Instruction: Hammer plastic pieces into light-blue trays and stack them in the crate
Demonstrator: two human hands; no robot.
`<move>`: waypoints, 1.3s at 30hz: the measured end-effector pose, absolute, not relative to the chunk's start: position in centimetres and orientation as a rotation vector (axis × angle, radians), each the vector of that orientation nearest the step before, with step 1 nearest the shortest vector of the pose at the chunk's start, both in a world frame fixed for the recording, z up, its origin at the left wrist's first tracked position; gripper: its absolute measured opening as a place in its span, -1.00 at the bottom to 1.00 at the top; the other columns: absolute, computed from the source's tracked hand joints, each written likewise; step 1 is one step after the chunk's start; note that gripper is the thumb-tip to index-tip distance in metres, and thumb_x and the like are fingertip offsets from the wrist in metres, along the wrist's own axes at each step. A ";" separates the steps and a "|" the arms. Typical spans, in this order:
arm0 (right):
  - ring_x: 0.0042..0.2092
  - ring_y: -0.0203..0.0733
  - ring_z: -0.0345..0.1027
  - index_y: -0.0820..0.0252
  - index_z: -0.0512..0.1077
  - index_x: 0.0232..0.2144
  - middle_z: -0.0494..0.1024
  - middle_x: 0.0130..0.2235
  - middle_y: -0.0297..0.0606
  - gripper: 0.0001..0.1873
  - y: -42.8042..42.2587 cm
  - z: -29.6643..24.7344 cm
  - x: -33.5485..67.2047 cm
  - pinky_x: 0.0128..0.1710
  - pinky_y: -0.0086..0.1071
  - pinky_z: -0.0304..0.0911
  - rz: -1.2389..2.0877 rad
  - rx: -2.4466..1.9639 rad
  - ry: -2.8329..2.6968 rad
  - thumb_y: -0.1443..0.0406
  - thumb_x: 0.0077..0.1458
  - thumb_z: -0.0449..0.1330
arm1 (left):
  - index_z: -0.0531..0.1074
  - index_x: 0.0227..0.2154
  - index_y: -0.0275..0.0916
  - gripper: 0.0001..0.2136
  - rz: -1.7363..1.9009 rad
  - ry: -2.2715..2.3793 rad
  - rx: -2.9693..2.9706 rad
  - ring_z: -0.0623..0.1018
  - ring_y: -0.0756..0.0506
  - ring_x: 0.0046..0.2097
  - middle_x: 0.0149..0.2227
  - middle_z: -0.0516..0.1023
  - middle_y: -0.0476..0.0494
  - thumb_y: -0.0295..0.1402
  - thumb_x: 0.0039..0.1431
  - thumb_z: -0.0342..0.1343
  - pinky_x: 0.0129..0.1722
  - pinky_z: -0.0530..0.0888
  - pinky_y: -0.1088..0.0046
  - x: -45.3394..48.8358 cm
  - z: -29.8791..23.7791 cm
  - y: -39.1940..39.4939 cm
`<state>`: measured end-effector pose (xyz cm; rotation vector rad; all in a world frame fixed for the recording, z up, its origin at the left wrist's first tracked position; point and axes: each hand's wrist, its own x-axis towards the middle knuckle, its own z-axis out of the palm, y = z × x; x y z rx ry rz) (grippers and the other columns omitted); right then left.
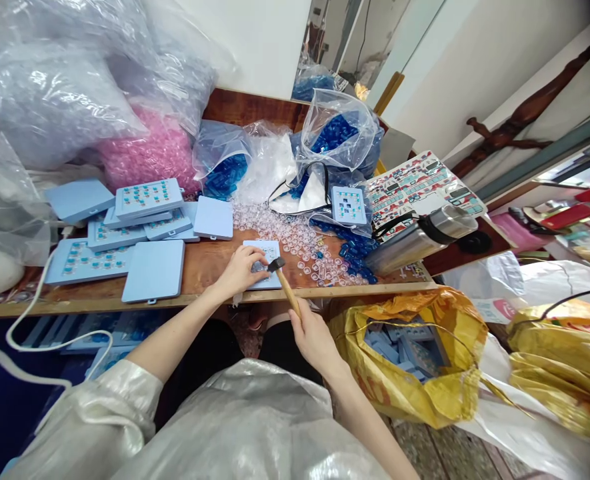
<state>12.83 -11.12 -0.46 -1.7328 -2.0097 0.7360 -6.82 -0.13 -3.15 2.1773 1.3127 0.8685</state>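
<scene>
My right hand (312, 333) is wrapped round the wooden handle of a hammer (289, 292), whose dark head is low over a small light-blue plastic panel (275, 250). At the panel's left side, my left hand (242, 272) rests with thumb and fingers curled together in a pinch. What lies between those fingertips is too small to make out. Loose transparent round pieces (295, 237) are scattered right behind the panel. Dark-blue plastic pieces (357, 253) form a heap to their right.
Light-blue cases (147, 200) are piled at the left. A closed case (153, 270) lies near the table edge (215, 297). Plastic bags of blue parts (229, 173) and pink parts (147, 147) stand behind. A steel flask (419, 240) leans at right, above a yellow sack (355, 353).
</scene>
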 end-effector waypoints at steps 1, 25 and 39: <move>-0.24 -0.11 0.42 0.19 0.25 -0.06 0.52 -0.27 -0.17 -0.68 -11.1 -0.5 12.8 -0.29 -0.37 0.23 0.746 -1.743 -2.022 0.28 0.18 -0.12 | 0.45 -0.40 -0.20 -0.84 0.860 1.325 2.157 0.35 -0.16 -0.06 -0.16 0.43 -0.12 -0.30 -0.08 0.22 0.00 0.27 0.22 -6.8 -3.0 -0.2; -0.25 -0.14 0.39 0.22 0.25 -0.04 0.50 -0.27 -0.18 -0.63 -10.0 -1.3 14.2 -0.26 -0.36 0.23 0.677 -1.716 -1.820 0.20 0.18 -0.13 | 0.44 -0.26 -0.28 -0.77 0.855 1.327 2.371 0.39 -0.10 -0.12 -0.22 0.44 -0.17 -0.49 0.13 -0.12 -0.06 0.31 0.34 -8.2 -2.7 5.2; -0.42 -0.21 0.33 0.24 0.27 -0.06 0.45 -0.45 -0.28 -0.62 -10.7 -2.2 14.8 -0.43 -0.43 0.17 0.739 -1.754 -1.799 0.17 0.17 -0.12 | 0.38 -0.16 -0.32 -0.74 0.645 1.451 2.460 0.43 -0.12 -0.25 -0.28 0.37 -0.21 -0.48 0.07 -0.04 -0.17 0.37 0.32 -8.7 -2.4 8.4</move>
